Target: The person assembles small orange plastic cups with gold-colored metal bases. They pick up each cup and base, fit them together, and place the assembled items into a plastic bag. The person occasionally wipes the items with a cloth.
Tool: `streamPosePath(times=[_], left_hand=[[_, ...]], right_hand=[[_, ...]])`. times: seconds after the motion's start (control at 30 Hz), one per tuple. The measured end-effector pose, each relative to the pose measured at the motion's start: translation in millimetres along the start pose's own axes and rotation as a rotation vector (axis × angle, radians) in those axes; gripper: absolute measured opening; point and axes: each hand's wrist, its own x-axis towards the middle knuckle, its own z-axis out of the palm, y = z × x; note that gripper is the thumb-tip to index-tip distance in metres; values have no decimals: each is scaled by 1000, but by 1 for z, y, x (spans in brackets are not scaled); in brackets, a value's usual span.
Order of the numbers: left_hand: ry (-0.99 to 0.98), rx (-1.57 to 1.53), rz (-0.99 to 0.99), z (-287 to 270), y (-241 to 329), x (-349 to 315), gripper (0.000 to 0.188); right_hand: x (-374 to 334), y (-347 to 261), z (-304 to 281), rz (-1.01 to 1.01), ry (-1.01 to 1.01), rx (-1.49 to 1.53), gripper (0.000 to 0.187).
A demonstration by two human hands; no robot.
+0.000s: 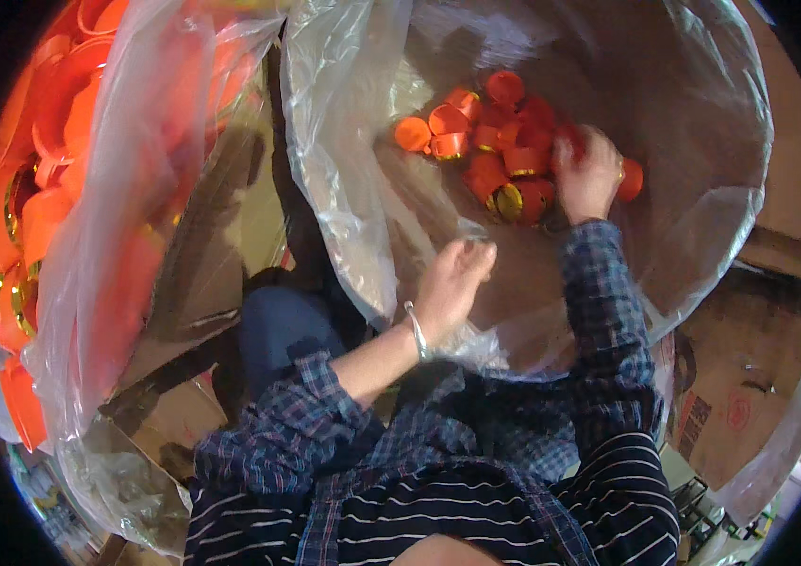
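Nearest, the left hand point(452, 283), a thin band at its wrist, pinches the crinkled edge of a clear plastic liner point(353, 189), fingers closed on the film. Farther in, the right hand point(587, 174) is curled among a pile of small round orange caps point(490, 141), some gold-faced, at the liner's bottom; whether it grips one cannot be told. At left, another filmy bag point(117, 189) bulges with orange caps.

A clear plastic bag lining a brown cardboard box point(702, 141) carries a heap of small orange plastic caps point(495, 141) under the right hand point(587, 174) (some show gold rims). The left hand point(452, 283) pinches the bag's near edge.
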Motion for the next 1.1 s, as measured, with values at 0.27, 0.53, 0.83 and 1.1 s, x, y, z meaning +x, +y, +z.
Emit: streamPosePath(times=[0.27,0.53,0.83,1.1], left_hand=[[174,194,-154,2,10,-18,28],[107,127,-193,-3,2,-18,19],[547,34,158,-17,2,18,70],[202,-56,-60,-4,-3,10,32]], right_hand=[[-65,-122,262,-259,-773,-49,73],[-73,-105,317,-357,-891,-193,69],[-59,-75,102,524,-1195,1350,81],[-41,25,58,601,-1249,691,49]])
